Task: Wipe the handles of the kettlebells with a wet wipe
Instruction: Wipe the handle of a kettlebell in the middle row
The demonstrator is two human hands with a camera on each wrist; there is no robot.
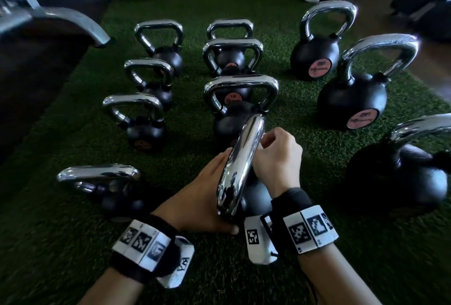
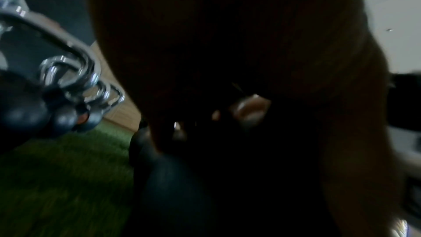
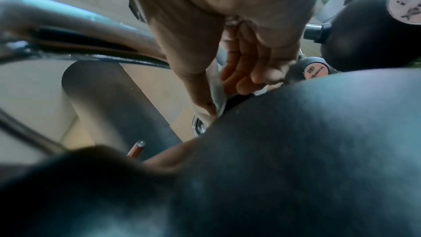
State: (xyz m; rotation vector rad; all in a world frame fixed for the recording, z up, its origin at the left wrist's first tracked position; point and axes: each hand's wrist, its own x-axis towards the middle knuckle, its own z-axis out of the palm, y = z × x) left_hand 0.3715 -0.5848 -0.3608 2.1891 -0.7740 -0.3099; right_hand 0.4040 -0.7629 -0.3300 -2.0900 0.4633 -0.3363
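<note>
Standing close among other kettlebells (image 1: 146, 119) on the green turf (image 1: 61, 243), the near kettlebell (image 1: 253, 197) points its handle (image 1: 240, 165) away, long axis front to back. Left hand (image 1: 197, 197) steadies it, fingers straight; right hand (image 1: 275, 158) pinches a wet wipe (image 3: 216, 95).

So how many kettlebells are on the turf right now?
11 kettlebells: four in the left column, four in the middle, nearest one in hand, three on the right. Others may be out of frame.
</note>
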